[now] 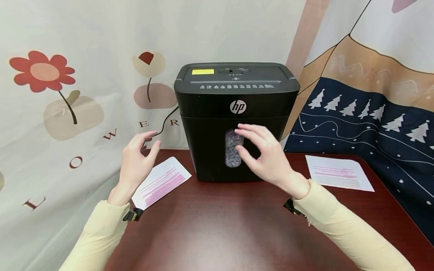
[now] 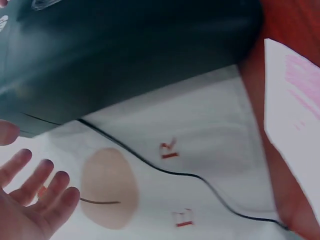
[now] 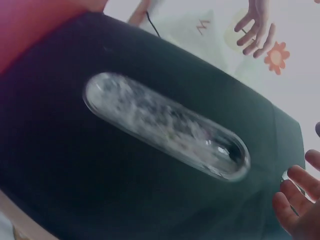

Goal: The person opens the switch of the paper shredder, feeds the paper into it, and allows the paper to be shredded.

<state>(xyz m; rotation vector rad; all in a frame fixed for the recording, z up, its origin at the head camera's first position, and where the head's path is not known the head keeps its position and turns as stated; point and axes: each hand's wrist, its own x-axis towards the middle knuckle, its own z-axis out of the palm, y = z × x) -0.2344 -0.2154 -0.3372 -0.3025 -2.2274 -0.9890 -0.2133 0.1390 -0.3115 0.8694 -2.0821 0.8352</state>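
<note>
A black HP paper shredder (image 1: pixel 210 150) stands upright at the back of the table. Shredded paper shows through its oval window (image 3: pixel 165 125). My left hand (image 1: pixel 137 158) hovers to the shredder's left, above a printed sheet (image 1: pixel 162 182) with pink lines of text; its fingers are loosely bent and hold nothing. In front of the window is my right hand (image 1: pixel 266 152), raised, with relaxed fingers and nothing in its grasp. Whether it touches the shredder cannot be told from the head view. A second printed sheet (image 1: pixel 339 173) lies to the right of the shredder.
A black power cord (image 2: pixel 175 173) runs from the shredder's left side down toward the table. Behind the reddish-brown table (image 1: pixel 217 226) hangs a pale cloth (image 1: pixel 101 37) with printed flowers. Dark blue cloth (image 1: pixel 339 128) with white trees borders the table's right edge.
</note>
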